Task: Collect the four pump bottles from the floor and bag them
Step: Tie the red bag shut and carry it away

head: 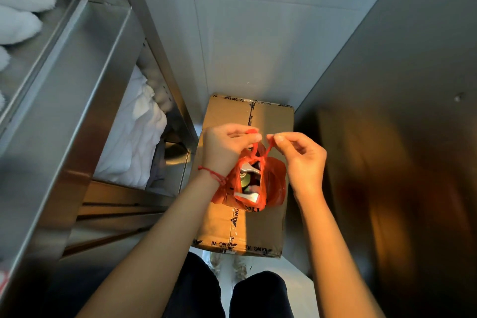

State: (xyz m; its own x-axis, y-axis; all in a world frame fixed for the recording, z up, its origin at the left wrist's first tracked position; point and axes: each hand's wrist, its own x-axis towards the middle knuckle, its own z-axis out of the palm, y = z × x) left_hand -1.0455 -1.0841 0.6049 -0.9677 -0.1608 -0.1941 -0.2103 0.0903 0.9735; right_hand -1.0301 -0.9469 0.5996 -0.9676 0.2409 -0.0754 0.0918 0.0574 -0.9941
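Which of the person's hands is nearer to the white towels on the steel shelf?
Left. The left hand pinches one handle of the red bag on the side toward the white towels; the right hand pinches the other handle, farther away.

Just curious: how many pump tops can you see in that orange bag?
2: one pump top near the knot, another at the bag's near end. More may be hidden.
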